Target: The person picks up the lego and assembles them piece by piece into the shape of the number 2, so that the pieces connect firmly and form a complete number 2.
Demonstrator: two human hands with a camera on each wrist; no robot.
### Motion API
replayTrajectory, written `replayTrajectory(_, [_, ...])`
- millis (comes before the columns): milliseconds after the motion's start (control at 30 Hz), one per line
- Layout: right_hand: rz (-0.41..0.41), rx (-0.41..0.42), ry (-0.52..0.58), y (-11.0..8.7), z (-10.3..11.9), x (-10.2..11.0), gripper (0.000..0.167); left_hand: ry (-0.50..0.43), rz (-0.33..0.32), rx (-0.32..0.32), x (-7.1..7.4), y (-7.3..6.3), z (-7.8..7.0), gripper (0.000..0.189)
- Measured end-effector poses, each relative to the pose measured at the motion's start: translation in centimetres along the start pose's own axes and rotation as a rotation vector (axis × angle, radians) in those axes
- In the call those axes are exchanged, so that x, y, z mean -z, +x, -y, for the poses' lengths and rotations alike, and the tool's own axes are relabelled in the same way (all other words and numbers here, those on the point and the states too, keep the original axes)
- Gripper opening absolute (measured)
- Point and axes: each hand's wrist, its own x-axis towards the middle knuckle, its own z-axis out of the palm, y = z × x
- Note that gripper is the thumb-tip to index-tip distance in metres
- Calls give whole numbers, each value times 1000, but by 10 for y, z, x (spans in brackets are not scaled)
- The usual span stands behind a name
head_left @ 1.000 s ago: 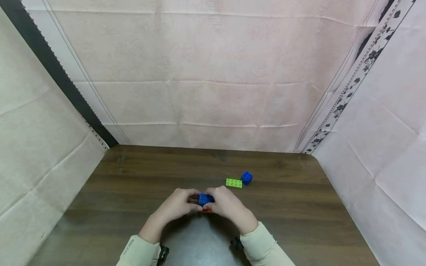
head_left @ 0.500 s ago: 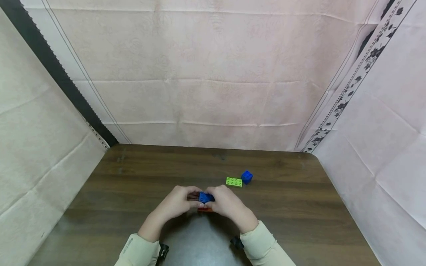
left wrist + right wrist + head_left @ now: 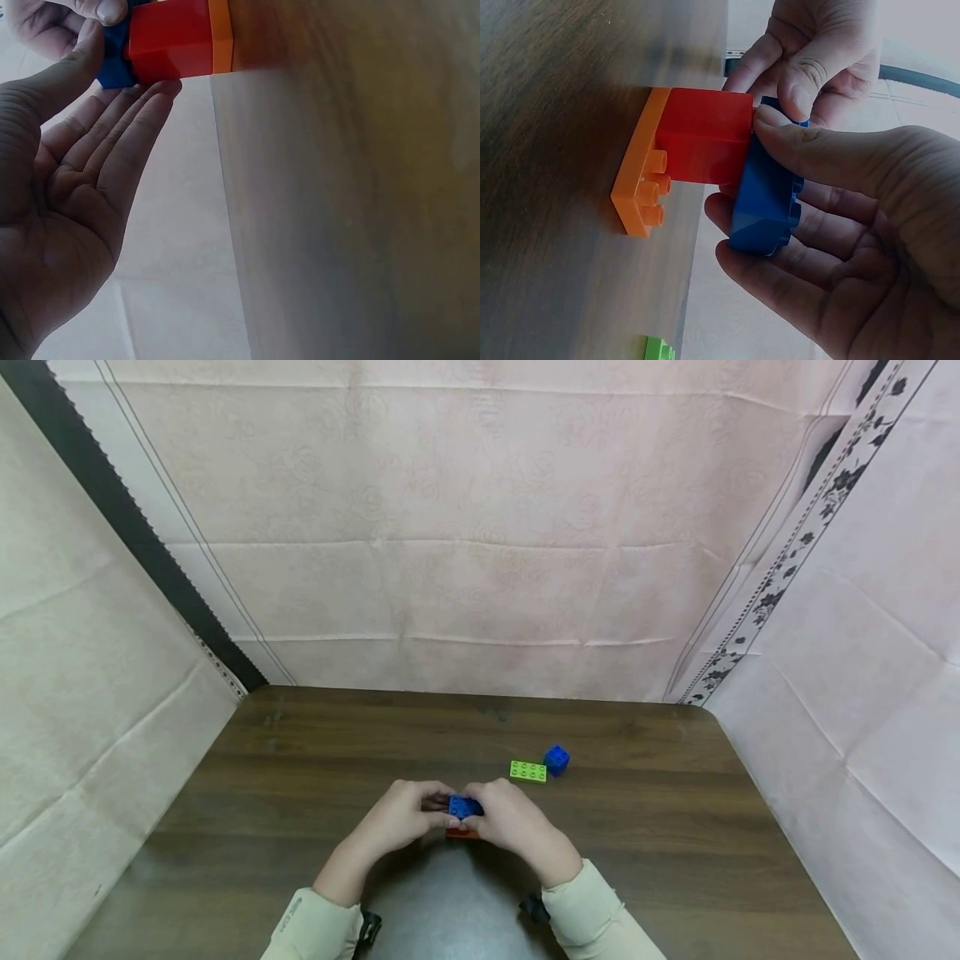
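Note:
Between both hands stands a stack: an orange flat brick (image 3: 639,176) at the table, a red block (image 3: 709,135) on it, and a long blue brick (image 3: 765,195) on top. The blue brick has studs and a slanted end. My right hand (image 3: 510,814) pinches that brick, thumb on the near side and fingers behind. My left hand (image 3: 405,812) pinches its other end, the fingers stretched behind the stack in the left wrist view. In the head view the thumbs nearly meet in front, hiding most of the red block.
On the brown wooden table (image 3: 337,735), a lime green flat brick (image 3: 528,771) lies beyond the right hand. Close beside it sits another blue brick (image 3: 557,760). Pale cloth (image 3: 480,527) hangs behind the table and along both sides.
The left thumb has slid slightly right, toward the right thumb. More of the orange brick shows below the thumbs than a second ago. The lime and blue bricks beyond stay put.

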Motion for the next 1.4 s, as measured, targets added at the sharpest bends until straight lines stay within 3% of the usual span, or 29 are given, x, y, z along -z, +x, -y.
replayTrajectory(600, [-7, 16, 7, 0, -2, -1, 26, -8, -6, 28, -1, -1, 0, 27])
replayTrajectory(1400, [-12, 18, 0, -1, -3, -3, 28, -26, -28, 20, -3, -2, 0, 25])
